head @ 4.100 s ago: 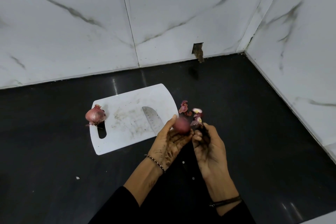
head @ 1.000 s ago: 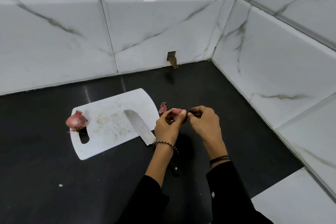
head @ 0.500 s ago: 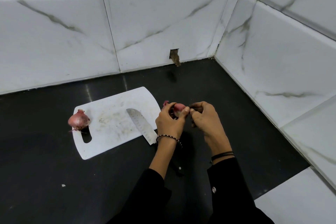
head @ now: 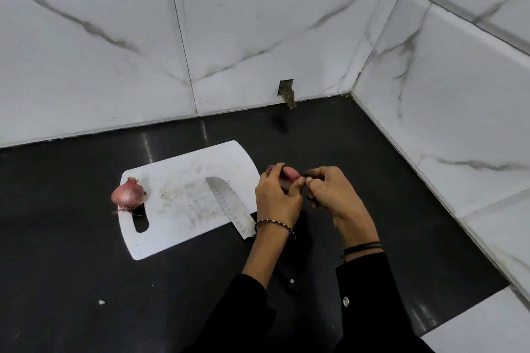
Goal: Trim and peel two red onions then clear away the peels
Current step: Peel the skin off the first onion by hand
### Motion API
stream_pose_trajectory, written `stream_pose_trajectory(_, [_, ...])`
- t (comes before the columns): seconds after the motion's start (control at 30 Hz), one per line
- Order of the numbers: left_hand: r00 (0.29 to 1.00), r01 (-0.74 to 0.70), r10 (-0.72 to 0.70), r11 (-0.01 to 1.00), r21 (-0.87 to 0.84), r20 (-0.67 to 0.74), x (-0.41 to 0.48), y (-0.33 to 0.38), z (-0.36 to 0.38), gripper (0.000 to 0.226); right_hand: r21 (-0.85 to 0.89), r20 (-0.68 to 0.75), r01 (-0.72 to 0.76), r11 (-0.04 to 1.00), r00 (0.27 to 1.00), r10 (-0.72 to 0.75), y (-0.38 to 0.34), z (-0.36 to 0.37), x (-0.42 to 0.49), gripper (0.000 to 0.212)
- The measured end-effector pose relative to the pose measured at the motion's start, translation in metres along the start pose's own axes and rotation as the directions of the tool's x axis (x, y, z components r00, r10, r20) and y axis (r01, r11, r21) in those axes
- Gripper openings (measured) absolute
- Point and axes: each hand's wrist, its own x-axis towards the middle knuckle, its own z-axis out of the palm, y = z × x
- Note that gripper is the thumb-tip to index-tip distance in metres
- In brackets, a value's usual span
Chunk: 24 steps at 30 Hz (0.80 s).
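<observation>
Curling round a red onion point(head: 290, 174) just right of the cutting board point(head: 177, 209), the left hand point(head: 276, 198) holds it in a closed grip, while the right hand point(head: 332, 195) pinches its end. An unpeeled onion point(head: 129, 195) sits on the board's left corner.

The person wears long black sleeves point(head: 238, 315), the right sleeve point(head: 372, 289) with 1 small silver button point(head: 346, 301) near the cuff. A thin beaded bracelet point(head: 274, 222) rings the wrist of the left hand point(head: 275, 198); thin dark cords point(head: 362, 248) ring that of the right hand point(head: 334, 195).
</observation>
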Motion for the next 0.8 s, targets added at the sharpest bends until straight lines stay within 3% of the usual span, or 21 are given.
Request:
stream_pose_trajectory(0.2, [0.999,-0.008,0.003,0.996,0.088,0.053,0.001,-0.003,0.0,0.042,0.034,0.048,-0.041,0.999,0.998,0.04,0.002,0.0,0.0,0.021])
stream_pose_trajectory(0.33, [0.996,-0.045,0.037,0.993,0.106,0.078,-0.002,-0.005,-0.002,0.035,0.115,0.079,-0.075,0.991,0.995,0.067,0.007,0.001,-0.001,0.02])
stream_pose_trajectory(0.47, [0.991,-0.071,0.052,0.985,0.155,0.121,-0.005,-0.008,0.0,0.043,0.218,0.127,-0.101,0.971,0.989,0.074,0.015,-0.003,-0.004,0.022])
stream_pose_trajectory(0.67, [0.98,-0.145,0.112,0.967,0.208,0.163,-0.007,-0.01,0.005,0.053,0.503,0.195,-0.232,0.832,0.969,0.153,0.012,-0.013,-0.006,0.022])
stream_pose_trajectory(0.73, [0.988,-0.104,0.082,0.98,0.168,0.133,-0.008,-0.014,0.002,0.052,0.578,0.204,-0.226,0.784,0.97,0.129,0.006,-0.02,-0.007,0.021])
stream_pose_trajectory(0.8, [0.994,-0.058,0.05,0.995,0.084,0.1,-0.008,-0.017,-0.002,0.049,0.509,0.148,-0.148,0.848,0.986,0.083,0.004,-0.025,-0.007,0.019])
